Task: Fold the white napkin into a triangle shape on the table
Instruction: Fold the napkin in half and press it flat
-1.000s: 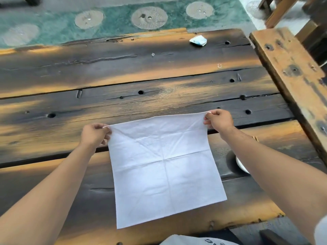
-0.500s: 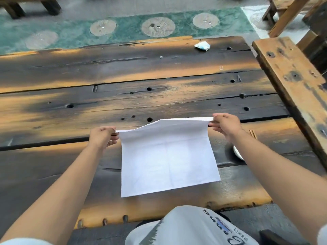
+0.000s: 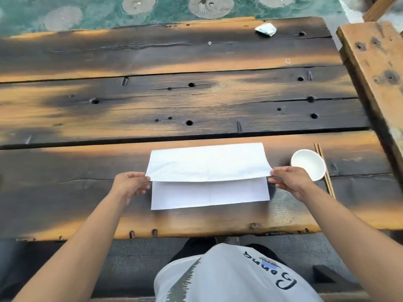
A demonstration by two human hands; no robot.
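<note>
The white napkin [image 3: 208, 164] lies on the near plank of the dark wooden table [image 3: 174, 105]. Its far half is folded over toward me, and the upper layer's free edge hangs a little above the lower layer [image 3: 209, 194], which stays flat on the wood. My left hand [image 3: 130, 185] pinches the left corner of that upper layer. At the right corner of the same layer, my right hand [image 3: 291, 179] pinches the paper. A strip of the lower layer shows between my hands.
A small white bowl [image 3: 308, 164] sits just right of my right hand, with a pair of chopsticks [image 3: 325, 171] beside it. A crumpled white wrapper [image 3: 265, 29] lies at the far right of the table. A wooden bench plank [image 3: 377, 68] borders the right side.
Both hands have brought the napkin's far edge toward me, folding the top half over the lower half. The view has tilted down, and the bowl and chopsticks have come into sight.
</note>
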